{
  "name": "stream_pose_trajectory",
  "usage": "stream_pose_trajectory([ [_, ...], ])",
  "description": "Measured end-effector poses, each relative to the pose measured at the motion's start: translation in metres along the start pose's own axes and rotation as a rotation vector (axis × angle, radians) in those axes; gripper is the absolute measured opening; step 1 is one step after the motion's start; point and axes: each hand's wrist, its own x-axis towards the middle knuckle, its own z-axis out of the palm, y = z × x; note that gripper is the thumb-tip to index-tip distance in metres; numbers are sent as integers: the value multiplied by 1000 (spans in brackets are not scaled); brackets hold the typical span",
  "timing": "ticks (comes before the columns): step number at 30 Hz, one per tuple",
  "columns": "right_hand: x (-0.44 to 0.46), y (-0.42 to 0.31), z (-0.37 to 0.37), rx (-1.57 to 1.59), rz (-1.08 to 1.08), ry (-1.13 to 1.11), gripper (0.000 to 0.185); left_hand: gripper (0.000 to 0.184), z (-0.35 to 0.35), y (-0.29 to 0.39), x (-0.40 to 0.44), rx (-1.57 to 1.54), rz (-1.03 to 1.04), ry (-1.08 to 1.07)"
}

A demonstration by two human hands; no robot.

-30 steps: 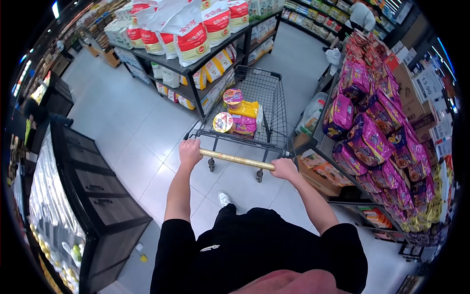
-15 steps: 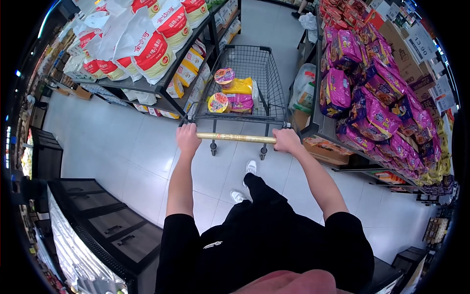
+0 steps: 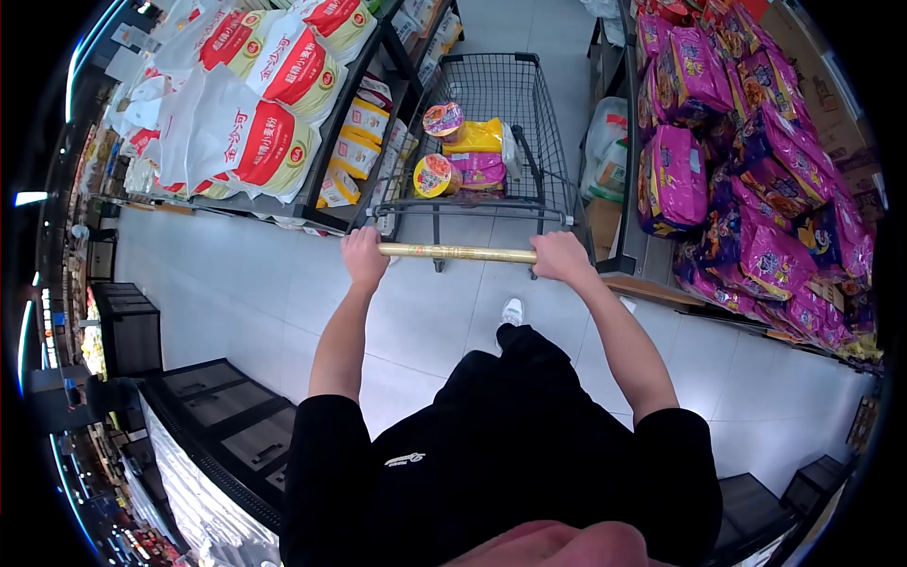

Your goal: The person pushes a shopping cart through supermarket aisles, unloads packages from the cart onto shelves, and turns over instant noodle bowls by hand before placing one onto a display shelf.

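Note:
My left hand [image 3: 365,257] is wrapped round the left end of the gold handle of a shopping cart [image 3: 501,71]. Round the right end of the same handle [image 3: 458,252] my right hand [image 3: 560,257] is closed. The cart has a dark wire basket. Inside it sit two instant noodle cups [image 3: 436,176], one nearer to me and one behind it. Beside them lie a yellow packet [image 3: 474,137] and a pink-purple packet [image 3: 481,171]. A pale item at the right of the packets is hard to make out.
Large flour bags [image 3: 295,66] fill the shelf on the left. Pink noodle multipacks [image 3: 673,175] are piled on the right shelf, close to the cart. Tiled floor [image 3: 557,24] runs ahead between them. Black cabinets [image 3: 222,411] stand at lower left.
The cart and I have moved forward between the shelves; the flour bags and noodle packs look closer. My feet have shifted in a step. Both hands keep hold of the handle.

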Motion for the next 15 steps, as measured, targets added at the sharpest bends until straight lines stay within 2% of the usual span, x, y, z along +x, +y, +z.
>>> stream_pose_trajectory([
  [7,17,13,-13,31,0,77,18,20,12,-3,32,-9,32,-49],
  [15,38,23,-15,60,-9,37,20,20,19,-8,57,-3,75,-75],
])
